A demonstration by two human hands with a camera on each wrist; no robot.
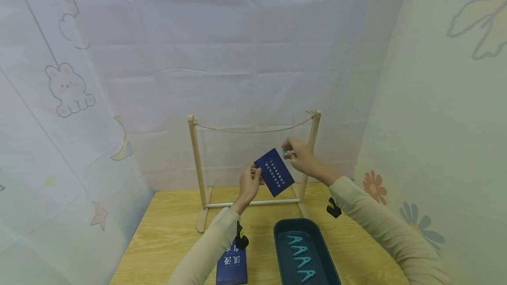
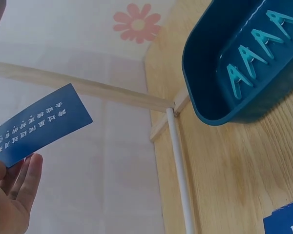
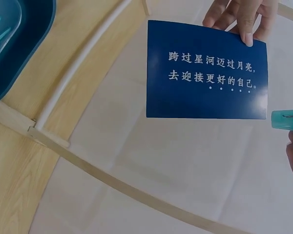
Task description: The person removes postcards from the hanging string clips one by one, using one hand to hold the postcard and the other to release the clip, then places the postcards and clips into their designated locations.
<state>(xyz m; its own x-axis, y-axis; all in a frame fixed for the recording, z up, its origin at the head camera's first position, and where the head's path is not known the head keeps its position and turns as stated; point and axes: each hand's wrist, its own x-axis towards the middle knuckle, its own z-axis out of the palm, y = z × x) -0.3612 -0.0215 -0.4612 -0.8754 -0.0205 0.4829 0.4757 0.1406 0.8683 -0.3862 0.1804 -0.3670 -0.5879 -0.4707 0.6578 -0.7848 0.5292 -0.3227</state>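
Observation:
In the head view my left hand (image 1: 248, 184) pinches a dark blue card (image 1: 274, 172) by one edge, thumb on its printed face. White characters run across the card (image 3: 206, 73), which is held up tilted in front of the wooden frame. My right hand (image 1: 302, 156) holds a teal clothespin (image 1: 285, 152) just beside the card's upper corner. In the right wrist view that clothespin (image 3: 287, 120) is close to the card's corner, with a small gap between them. A thin string (image 1: 253, 131) hangs slack between the posts, behind and above both hands.
A wooden frame (image 1: 197, 162) with a white lower bar (image 1: 253, 203) stands at the table's back. A dark teal tray (image 1: 278, 250) at front right holds several teal clothespins (image 1: 303, 261). More blue printed card (image 1: 231, 269) lies left of the tray, partly under my left forearm.

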